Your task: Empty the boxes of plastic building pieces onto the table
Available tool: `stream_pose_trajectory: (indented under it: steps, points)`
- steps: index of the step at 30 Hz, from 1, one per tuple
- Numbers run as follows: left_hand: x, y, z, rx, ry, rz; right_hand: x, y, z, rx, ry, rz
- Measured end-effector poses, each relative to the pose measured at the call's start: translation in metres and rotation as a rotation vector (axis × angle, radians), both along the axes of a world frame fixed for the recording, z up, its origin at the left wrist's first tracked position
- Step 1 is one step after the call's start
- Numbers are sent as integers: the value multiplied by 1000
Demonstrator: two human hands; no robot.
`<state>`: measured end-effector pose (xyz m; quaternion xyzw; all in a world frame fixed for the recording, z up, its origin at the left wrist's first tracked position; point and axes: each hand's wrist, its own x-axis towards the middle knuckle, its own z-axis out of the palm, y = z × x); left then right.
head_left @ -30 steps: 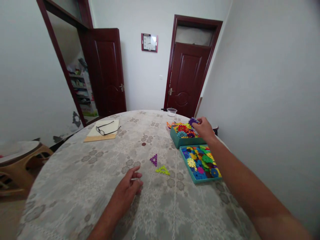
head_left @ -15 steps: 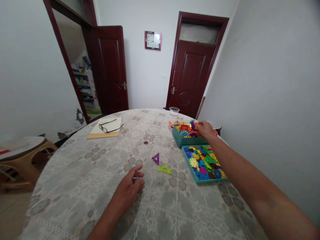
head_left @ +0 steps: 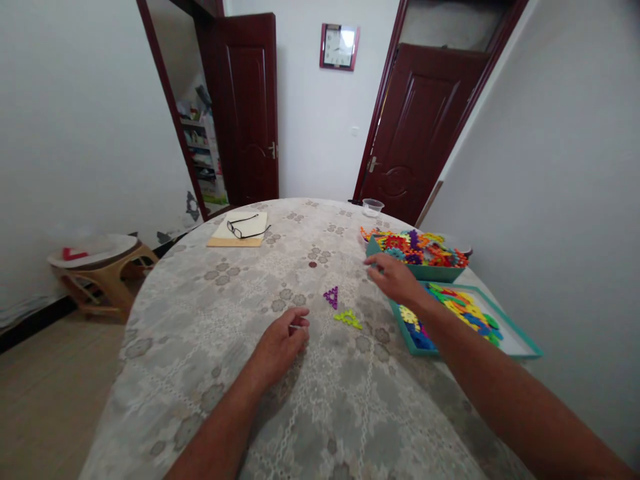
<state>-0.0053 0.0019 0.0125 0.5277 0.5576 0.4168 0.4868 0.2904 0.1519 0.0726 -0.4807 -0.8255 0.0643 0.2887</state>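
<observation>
My left hand (head_left: 284,341) rests over the table with its fingers loosely bent and apart, holding nothing. Just beyond its fingertips lie a purple triangular plastic piece (head_left: 332,297) and a lime-green triangular piece (head_left: 349,319), separate on the cloth. My right hand (head_left: 393,277) is in front of the teal box (head_left: 440,272) heaped with interlocking plastic pieces (head_left: 395,243). Its thumb and fingers are drawn together, pointing left; anything between them is too small or hidden to make out. Below my right forearm is a shallow teal tray (head_left: 525,343) of colourful gear-shaped pieces, partly covered by the arm.
Black-framed glasses (head_left: 240,231) lie on a paper pad (head_left: 220,239) at the far left. A clear plastic bowl (head_left: 373,207) stands at the table's far edge. A small dark red disc (head_left: 313,265) sits mid-table on the patterned cloth (head_left: 310,413). A stool (head_left: 100,267) is at left.
My right hand has come out of the heaped box and moved left and nearer. My left hand stays near the two triangular pieces. The whole view has shifted, showing more of the tray.
</observation>
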Motion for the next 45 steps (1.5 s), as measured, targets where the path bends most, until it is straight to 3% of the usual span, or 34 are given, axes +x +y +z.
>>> stream_pose_trajectory:
  steps: [3,7,11,19,28,34,37,45]
  points:
    - [-1,-1,-1,21,12,-5,-41,-21,-32,-77,-72,201]
    - [-2,0,-5,64,49,-14,-72,-27,-57,-162,-289,239]
    - [-2,1,-8,65,21,-24,-79,-24,-55,-244,-404,189]
    - [0,0,-3,105,93,9,-65,-18,-48,-270,-404,104]
    - [2,-2,-1,93,53,13,-44,-59,-52,-324,-410,56]
    - [3,-2,0,111,75,-2,-54,-58,-51,-280,-244,144]
    - [3,-2,0,106,73,-8,-62,-52,-52,-221,-286,123]
    - [1,-2,0,146,143,-13,-63,-60,-58,-311,-338,91]
